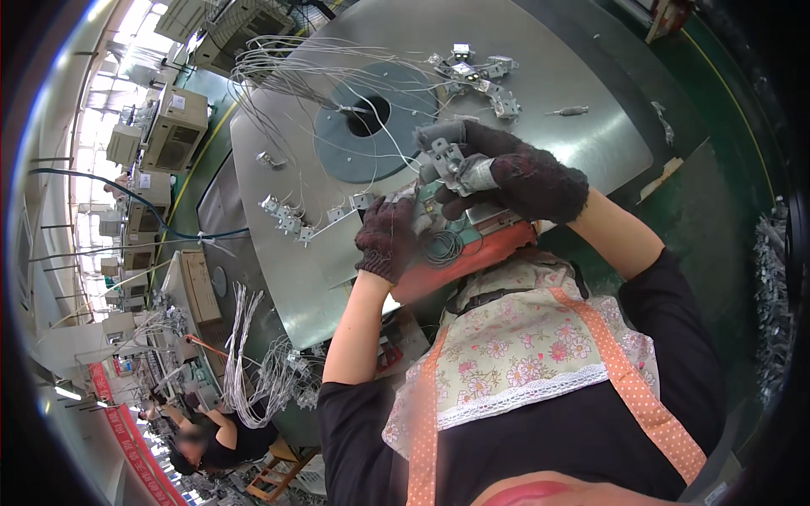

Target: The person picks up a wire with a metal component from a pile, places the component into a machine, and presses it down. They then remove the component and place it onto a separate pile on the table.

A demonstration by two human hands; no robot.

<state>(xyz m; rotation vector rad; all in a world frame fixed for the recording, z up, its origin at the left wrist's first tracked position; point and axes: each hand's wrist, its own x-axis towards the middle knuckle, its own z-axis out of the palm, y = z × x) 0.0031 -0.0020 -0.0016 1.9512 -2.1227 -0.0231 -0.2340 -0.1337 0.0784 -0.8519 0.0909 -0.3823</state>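
Observation:
My right hand [536, 173], in a dark knitted glove with grey-wrapped fingertips, grips a small metal bracket [445, 156] between thumb and fingers. Beside it, to the left, my left hand [388, 236] wears a matching glove. Its fingers are closed and bent inward, and what they hold is hidden. A thin white wire [390, 133] runs from the round hole in the grey disc [333, 143] to the space between my hands. Just below my hands sits a green fixture [460, 226], partly covered by them, with a loop of thin dark wire [443, 247] at its front.
Metal brackets with wires lie in a cluster [477, 76] at the far side of the metal table [582, 143] and in a row [287, 221] at left. A small tool [569, 110] lies at right. Red padding [464, 263] edges the front. Another person [228, 434] works at lower left.

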